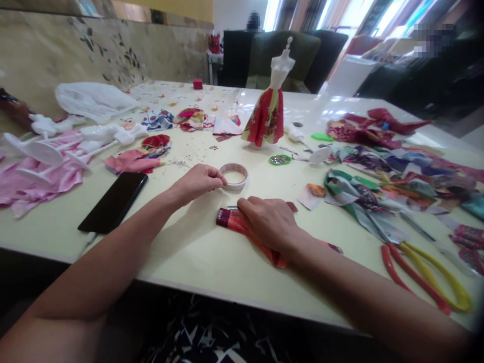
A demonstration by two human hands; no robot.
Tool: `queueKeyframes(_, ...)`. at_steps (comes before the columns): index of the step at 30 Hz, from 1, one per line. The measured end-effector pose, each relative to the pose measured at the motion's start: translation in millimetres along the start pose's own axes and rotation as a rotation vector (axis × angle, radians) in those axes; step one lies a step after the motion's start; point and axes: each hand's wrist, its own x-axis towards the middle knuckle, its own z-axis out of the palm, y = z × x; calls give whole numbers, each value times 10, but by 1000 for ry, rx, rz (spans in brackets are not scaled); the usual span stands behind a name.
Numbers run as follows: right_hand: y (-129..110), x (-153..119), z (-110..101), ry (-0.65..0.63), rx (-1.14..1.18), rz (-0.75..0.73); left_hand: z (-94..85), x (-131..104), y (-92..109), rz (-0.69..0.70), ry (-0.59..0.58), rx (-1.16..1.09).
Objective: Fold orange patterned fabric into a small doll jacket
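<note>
My left hand (200,182) is closed, its thumb and fingertips pinched at the left edge of a roll of tape (242,184) that lies flat on the table. My right hand (269,222) presses down on a folded piece of orange-red fabric (257,246) with a dark patterned band at its left end, fingers curled over it. A thin metal tip (232,207) pokes out by the right fingertips; what it belongs to is hidden under the hand. Behind the tape stands a small white dress form (282,68) wearing a red and cream skirt (266,118).
A black phone (115,201) with a cable lies left. Scissors with red and yellow handles (414,267) rest at the right, beside heaped fabric scraps (351,194). A green dish (280,160) holds tiny bits. White stands (47,148) lie on pink cloth (66,176).
</note>
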Motion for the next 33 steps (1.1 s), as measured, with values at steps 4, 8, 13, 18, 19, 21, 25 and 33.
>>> queueKeyframes(4, -42, 50, 4, -59, -79, -40, -81, -24, 17, 9, -183, 172)
queueKeyframes(8, -53, 82, 10, -102, -92, -59, -140, -39, 38, 54, -312, 326)
queueKeyframes(13, -59, 82, 52, -95, -107, -104, -135, -53, 24, 48, -414, 387)
queueKeyframes(18, -64, 73, 78, -98, -127, -129, -82, -70, 19, 34, -427, 422)
queueKeyframes(19, -65, 75, 79, -104, -129, -134, -75, -70, 20, 40, -423, 431)
queueKeyframes(21, -69, 79, 78, -115, -133, -140, -64, -68, 19, 55, -414, 459)
queueKeyframes(25, -75, 84, 76, -114, -145, -150, -45, -65, 11, 71, -404, 526)
queueKeyframes(33, -79, 76, 79, -121, -157, -159, -5, -81, 15, 89, -392, 587)
